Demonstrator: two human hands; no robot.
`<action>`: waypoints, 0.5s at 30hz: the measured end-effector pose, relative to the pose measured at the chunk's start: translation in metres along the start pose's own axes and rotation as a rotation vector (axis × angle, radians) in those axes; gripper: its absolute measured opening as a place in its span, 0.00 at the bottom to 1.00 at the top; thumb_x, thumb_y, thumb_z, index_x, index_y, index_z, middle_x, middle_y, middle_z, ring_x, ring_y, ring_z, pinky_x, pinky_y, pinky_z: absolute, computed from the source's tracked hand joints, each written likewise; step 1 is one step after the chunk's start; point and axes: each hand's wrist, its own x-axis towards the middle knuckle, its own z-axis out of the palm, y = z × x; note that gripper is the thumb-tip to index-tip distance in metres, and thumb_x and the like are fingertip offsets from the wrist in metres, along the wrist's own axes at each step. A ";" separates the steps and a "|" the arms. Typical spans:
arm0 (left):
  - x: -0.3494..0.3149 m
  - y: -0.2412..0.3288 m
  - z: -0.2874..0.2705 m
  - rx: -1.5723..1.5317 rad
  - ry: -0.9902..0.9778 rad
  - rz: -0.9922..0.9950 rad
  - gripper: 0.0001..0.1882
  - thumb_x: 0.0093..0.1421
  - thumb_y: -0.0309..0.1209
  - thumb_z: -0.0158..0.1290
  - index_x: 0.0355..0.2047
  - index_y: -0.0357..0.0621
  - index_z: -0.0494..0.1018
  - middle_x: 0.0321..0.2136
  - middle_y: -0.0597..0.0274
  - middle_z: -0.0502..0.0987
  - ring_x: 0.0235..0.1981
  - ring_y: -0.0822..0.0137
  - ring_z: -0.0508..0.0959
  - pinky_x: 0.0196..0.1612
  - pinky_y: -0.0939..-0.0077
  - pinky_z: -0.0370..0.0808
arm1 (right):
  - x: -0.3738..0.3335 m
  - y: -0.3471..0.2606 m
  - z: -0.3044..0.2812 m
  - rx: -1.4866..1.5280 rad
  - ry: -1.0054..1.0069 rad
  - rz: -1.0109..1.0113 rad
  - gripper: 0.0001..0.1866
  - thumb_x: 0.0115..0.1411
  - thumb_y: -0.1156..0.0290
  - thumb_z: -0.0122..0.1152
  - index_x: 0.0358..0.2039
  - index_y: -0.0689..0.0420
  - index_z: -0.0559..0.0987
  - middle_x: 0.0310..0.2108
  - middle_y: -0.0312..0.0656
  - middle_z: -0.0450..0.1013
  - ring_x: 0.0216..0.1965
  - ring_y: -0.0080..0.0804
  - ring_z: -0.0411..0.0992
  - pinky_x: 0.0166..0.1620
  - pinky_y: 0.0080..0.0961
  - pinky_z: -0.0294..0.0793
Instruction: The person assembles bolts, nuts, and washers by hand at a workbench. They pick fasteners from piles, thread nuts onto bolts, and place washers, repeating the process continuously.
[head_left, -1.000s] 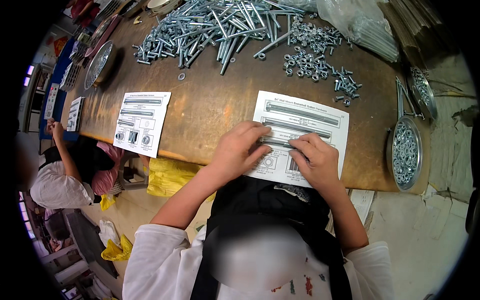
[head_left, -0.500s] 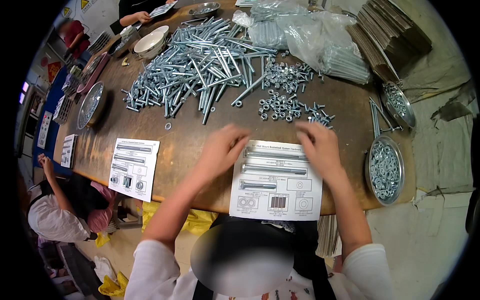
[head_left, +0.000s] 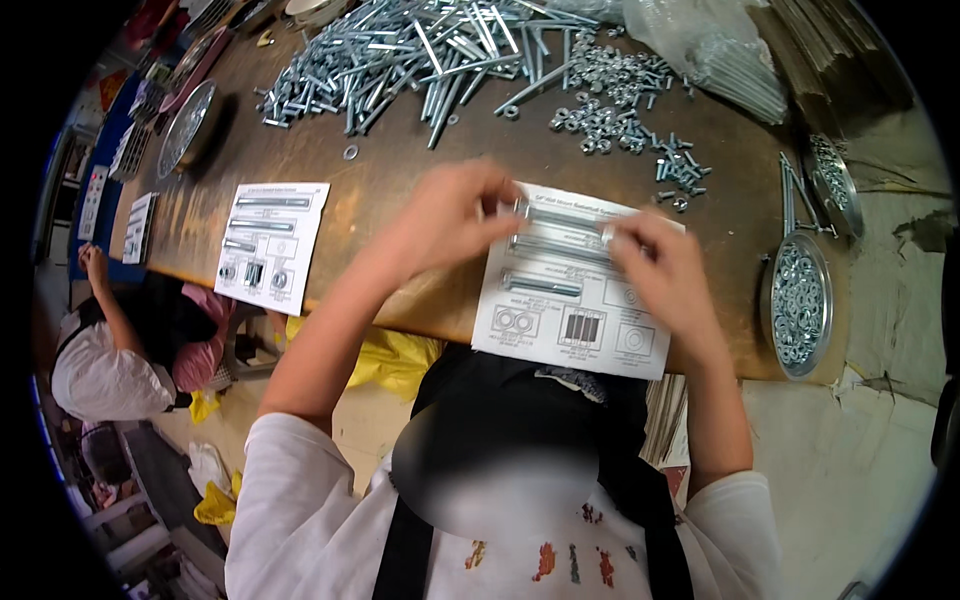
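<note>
A white printed sheet (head_left: 575,300) lies at the near edge of the brown wooden table (head_left: 400,170), with long silver bolts (head_left: 545,285) laid across it. My left hand (head_left: 450,215) pinches the left end of the top bolt (head_left: 560,215). My right hand (head_left: 665,265) rests on the sheet's right side, fingers curled at that bolt's other end. A big pile of loose bolts (head_left: 420,55) and a cluster of nuts (head_left: 610,110) lie beyond the sheet.
A second printed sheet (head_left: 272,245) lies to the left. A round metal dish of washers (head_left: 797,305) sits at the right, another dish (head_left: 185,125) far left. Clear plastic bags (head_left: 700,45) lie at the back right. Another person (head_left: 120,340) sits low on the left.
My hands went up the table toward the bolts and came back; now they hold a bolt across the top of the sheet. The view shifted with my head.
</note>
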 end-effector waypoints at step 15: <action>-0.098 0.016 0.048 0.024 -0.036 -0.045 0.12 0.53 0.32 0.63 0.38 0.43 0.78 0.30 0.55 0.76 0.30 0.54 0.79 0.33 0.63 0.76 | -0.061 0.010 0.092 -0.425 0.103 -0.313 0.07 0.59 0.65 0.64 0.29 0.52 0.75 0.21 0.39 0.71 0.21 0.39 0.74 0.24 0.35 0.72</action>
